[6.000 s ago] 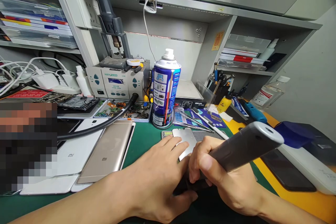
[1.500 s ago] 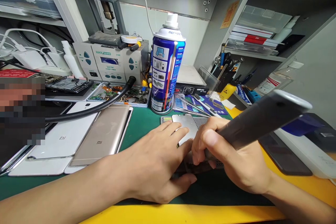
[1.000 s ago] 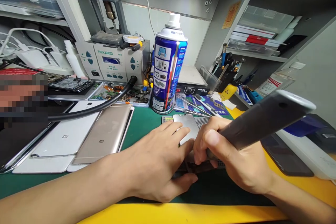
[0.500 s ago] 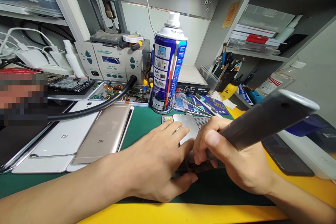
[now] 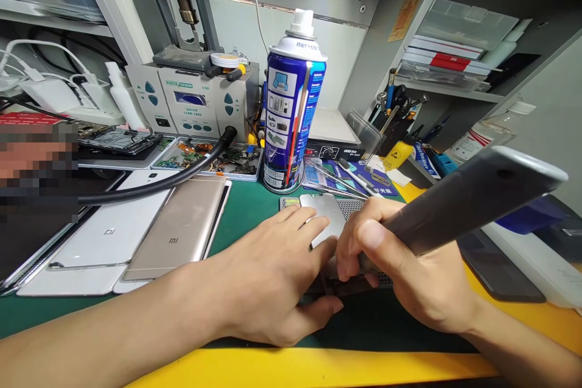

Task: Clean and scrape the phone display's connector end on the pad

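From here, the right hand clamps the tool, slanting away from the plate; the left hand's grip I can't tell.

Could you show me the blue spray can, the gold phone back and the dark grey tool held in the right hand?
Blue spray can (image 5: 287, 118): head view, middle of its body.
Gold phone back (image 5: 184, 218): head view, bare middle surface.
Dark grey tool (image 5: 464, 206): head view, handle above the fingers.

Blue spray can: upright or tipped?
Upright. The blue spray can stands on its base on the green mat, white nozzle at the top.
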A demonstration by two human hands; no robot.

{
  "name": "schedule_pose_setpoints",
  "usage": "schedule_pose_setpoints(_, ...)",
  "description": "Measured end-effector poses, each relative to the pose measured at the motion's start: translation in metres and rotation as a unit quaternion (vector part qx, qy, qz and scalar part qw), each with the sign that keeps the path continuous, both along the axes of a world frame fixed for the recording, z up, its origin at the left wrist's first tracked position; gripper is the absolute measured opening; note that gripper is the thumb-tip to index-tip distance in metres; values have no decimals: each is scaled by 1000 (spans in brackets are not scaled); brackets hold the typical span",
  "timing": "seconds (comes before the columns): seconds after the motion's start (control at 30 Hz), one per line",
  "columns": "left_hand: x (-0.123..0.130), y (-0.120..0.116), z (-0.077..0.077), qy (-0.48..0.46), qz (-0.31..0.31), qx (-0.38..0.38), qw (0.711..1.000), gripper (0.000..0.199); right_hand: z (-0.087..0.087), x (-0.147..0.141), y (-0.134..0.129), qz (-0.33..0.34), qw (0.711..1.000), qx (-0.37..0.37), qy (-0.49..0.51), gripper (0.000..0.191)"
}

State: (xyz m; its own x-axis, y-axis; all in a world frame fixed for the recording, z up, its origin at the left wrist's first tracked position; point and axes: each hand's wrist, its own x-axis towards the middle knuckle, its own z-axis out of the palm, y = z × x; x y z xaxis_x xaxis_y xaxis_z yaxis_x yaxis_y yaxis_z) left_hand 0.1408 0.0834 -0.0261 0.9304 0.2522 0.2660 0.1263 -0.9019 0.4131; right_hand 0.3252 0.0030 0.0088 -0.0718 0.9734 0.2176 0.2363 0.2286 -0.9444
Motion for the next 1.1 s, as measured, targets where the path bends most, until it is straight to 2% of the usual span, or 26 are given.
schedule_pose_setpoints(1.1, -1, 2, 1, 8, -2, 13, 1000, 23, -3, -1, 4, -12, 1000, 28, -3, 55)
